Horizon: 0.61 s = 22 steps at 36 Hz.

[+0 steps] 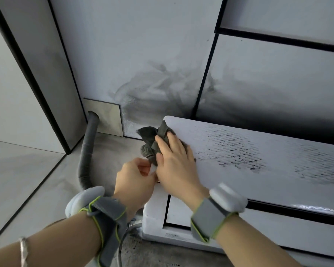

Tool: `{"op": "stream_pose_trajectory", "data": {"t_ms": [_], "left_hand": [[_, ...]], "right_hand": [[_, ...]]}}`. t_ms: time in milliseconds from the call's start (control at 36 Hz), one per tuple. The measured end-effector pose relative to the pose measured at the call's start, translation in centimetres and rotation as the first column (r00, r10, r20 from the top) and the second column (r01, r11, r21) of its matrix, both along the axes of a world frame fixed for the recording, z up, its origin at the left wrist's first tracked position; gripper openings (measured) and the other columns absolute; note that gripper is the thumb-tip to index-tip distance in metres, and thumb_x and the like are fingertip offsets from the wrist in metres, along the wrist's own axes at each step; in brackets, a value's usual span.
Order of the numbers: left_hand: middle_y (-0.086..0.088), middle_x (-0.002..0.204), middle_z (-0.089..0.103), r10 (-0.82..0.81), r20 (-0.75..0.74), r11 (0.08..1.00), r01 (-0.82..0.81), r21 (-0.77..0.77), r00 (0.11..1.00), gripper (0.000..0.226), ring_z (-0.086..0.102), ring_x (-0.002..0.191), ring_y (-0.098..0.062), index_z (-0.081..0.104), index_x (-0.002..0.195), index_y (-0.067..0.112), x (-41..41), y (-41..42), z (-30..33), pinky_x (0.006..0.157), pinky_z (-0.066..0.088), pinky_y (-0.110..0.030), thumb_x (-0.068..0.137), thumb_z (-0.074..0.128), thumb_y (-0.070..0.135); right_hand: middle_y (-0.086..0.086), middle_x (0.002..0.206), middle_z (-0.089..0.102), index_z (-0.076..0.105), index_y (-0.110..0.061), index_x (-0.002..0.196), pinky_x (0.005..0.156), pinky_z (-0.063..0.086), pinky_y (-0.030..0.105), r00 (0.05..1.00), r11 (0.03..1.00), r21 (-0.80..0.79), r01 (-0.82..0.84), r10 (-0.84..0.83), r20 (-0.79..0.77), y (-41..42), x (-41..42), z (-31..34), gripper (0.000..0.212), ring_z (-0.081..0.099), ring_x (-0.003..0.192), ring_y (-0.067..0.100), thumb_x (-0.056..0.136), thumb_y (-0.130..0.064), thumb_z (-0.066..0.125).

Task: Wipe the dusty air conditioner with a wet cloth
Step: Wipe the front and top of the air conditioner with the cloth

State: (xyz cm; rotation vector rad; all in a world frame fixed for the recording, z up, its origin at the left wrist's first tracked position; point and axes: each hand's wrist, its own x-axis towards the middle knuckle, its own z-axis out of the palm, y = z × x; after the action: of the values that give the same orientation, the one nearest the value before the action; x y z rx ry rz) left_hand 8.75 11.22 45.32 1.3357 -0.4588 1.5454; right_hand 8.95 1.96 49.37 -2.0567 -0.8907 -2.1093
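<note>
The white air conditioner hangs on the wall, its top streaked with dark dust. A grey cloth lies bunched on its left top corner. The right hand presses down on the cloth, fingers spread, with folds of it coming up between them. The left hand sits just beside it at the unit's left edge, fingers curled, pinching the cloth's lower end. A grey hose curves from a wall opening. Dark soot smears the wall above.
</note>
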Motion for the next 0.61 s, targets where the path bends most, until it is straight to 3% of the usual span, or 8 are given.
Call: {"op": "stream_pose_trajectory", "data": {"t_ms": [111, 250, 361, 500, 611], "left_hand": [[0.006, 0.081, 0.064, -0.05, -0.01, 0.999, 0.05, 0.02, 0.999, 0.024, 0.061, 0.08, -0.012, 0.063, 0.095, 0.015, 0.3, 0.3, 0.0, 0.066, 0.042, -0.017, 0.076, 0.075, 0.022], [0.002, 0.083, 0.068, -0.087, -0.002, 0.995, 0.087, 0.047, 0.996, 0.023, 0.064, 0.08, -0.013, 0.066, 0.095, 0.013, 0.4, 0.8, 0.0, 0.073, 0.046, -0.021, 0.076, 0.075, 0.02], [0.003, 0.084, 0.068, -0.096, 0.014, 0.994, 0.096, 0.044, 0.995, 0.024, 0.064, 0.081, -0.011, 0.065, 0.097, 0.013, 0.7, 0.8, 0.0, 0.073, 0.048, -0.02, 0.076, 0.075, 0.021], [0.003, 0.086, 0.065, -0.044, 0.067, 0.998, 0.042, 0.036, 0.997, 0.025, 0.061, 0.082, -0.009, 0.062, 0.098, 0.015, 1.0, 0.4, -0.2, 0.076, 0.045, -0.024, 0.077, 0.074, 0.022], [0.005, 0.085, 0.064, -0.033, 0.087, 0.999, 0.031, 0.028, 0.996, 0.024, 0.061, 0.083, -0.008, 0.061, 0.095, 0.018, 1.0, 0.3, -0.3, 0.077, 0.044, -0.024, 0.077, 0.074, 0.024]], "right_hand": [[0.002, 0.158, 0.0, 0.013, -0.025, 0.148, 0.117, -0.005, 0.042, 0.995, 0.991, 0.118, 0.058, -0.048, -0.084, 0.4, -0.7, 5.6, 0.049, -0.002, 0.145, 0.018, 0.1, -0.025, 0.023], [0.003, 0.158, -0.004, 0.011, -0.026, 0.148, 0.117, -0.003, 0.041, 0.975, 0.981, 0.164, 0.105, -0.069, -0.213, 0.3, -1.5, 10.6, 0.05, -0.005, 0.145, 0.019, 0.1, -0.026, 0.024], [0.006, 0.157, 0.0, 0.015, -0.025, 0.147, 0.118, -0.003, 0.04, 0.988, 0.987, 0.134, 0.083, -0.064, -0.143, 0.3, -1.6, 7.9, 0.05, -0.002, 0.145, 0.022, 0.099, -0.026, 0.027], [-0.001, 0.157, -0.005, 0.011, -0.029, 0.148, 0.117, -0.008, 0.039, 0.999, 1.0, -0.017, 0.017, -0.017, -0.034, -0.8, -0.7, 0.1, 0.052, -0.008, 0.144, 0.017, 0.099, -0.022, 0.027], [-0.004, 0.157, -0.006, 0.008, -0.032, 0.148, 0.117, -0.01, 0.039, 0.999, 0.999, -0.017, 0.036, -0.037, -0.04, -1.4, -0.5, -0.1, 0.052, -0.008, 0.144, 0.013, 0.099, -0.026, 0.026]]}}
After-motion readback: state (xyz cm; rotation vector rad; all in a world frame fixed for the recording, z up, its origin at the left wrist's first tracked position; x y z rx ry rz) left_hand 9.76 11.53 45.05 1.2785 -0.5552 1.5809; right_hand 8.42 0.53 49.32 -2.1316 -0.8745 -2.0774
